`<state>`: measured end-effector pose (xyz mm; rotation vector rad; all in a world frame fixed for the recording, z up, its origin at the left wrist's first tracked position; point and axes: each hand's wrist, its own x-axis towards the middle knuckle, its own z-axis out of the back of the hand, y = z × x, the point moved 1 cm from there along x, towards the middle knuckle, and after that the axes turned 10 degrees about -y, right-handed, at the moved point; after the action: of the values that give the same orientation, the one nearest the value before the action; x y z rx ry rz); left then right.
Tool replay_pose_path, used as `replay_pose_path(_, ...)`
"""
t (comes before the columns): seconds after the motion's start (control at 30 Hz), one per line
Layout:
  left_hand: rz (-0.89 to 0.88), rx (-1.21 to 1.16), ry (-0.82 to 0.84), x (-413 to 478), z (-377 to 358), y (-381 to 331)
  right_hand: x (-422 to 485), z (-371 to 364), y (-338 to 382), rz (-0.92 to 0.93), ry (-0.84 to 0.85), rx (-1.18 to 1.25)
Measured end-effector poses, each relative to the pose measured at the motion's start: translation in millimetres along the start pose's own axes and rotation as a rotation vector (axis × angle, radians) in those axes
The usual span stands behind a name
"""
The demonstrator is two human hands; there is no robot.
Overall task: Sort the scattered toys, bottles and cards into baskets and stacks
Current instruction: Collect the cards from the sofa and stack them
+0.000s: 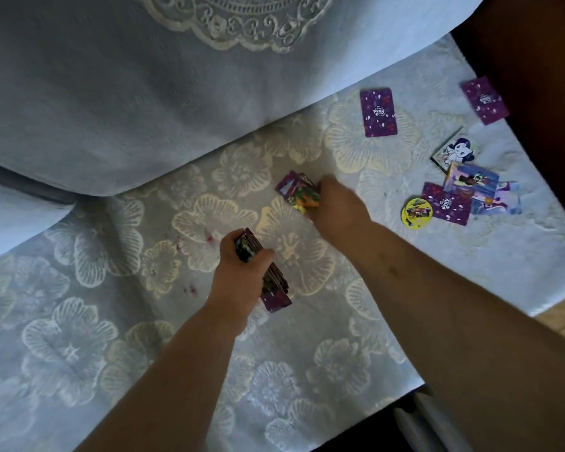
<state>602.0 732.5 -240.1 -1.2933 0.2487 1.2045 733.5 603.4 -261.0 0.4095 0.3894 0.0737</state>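
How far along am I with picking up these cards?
Done: a stack of cards sits in your left hand. In hand: your right hand grips loose cards on the rug. Left: one purple card, another at the rug's edge, a small card pile and a yellow disc.

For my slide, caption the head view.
Left hand grips a card stack; right hand holds a few more cards.

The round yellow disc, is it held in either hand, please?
No, the round yellow disc lies on the pale floral rug beside a purple card.
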Motion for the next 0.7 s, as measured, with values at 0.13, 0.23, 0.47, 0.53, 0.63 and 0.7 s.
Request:
replay_pose_path(0.13,0.064,-0.09,0.126,-9.5,-20.5,-7.3,-53.9,8.1,-7.4,-0.106,0.309,0.297)
replay_pose_path(0.23,0.094,-0.09,0.262,-21.7,-37.6,-13.8,-83.8,21.0,-8.6,-0.191,0.493,0.537)
replay_pose_path(0.47,0.099,0.018,0.38,-35.6,-83.1,-34.3,-102.2,71.6,-42.9,-0.165,0.504,0.792)
replay_pose_path(0.53,0.09,0.023,0.401,-36.3,-88.8,-34.6,-101.9,56.9,-45.3,-0.043,0.296,0.5)
replay_pose_path(0.63,0.021,0.042,0.357,-37.9,-115.1,-37.7,-103.7,34.8,-65.0,0.032,0.031,0.176)
replay_pose_path(0.7,-0.063,0.119,0.271,-34.5,-126.3,-34.6,-105.1,25.8,-71.0,0.03,-0.023,0.16)
